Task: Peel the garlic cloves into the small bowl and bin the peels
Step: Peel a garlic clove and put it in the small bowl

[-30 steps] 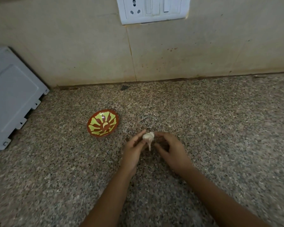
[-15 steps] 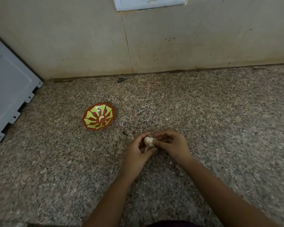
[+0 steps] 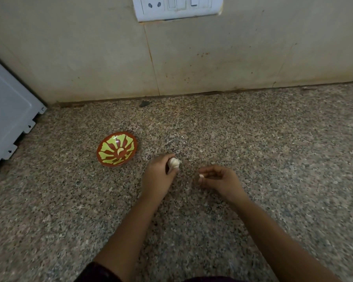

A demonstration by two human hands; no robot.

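Gripping the garlic bulb (image 3: 174, 162) mid-counter, the left hand (image 3: 159, 177) curls round it. The right hand (image 3: 219, 180) pinches a small white piece (image 3: 201, 176), probably a clove. It is best peeled close beside the bowl (image 3: 108, 147), which sits toward the counter's left edge.

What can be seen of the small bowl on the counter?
The small bowl is round and shallow, with a red-brown rim and a yellow-green petal pattern inside. Its glossy surface looks glazed. It sits upright on the speckled counter. One pale crescent, likely a peeled clove, lies near its centre. Nothing else touches it: the left hand, gripping a garlic bulb, is beside it but apart.
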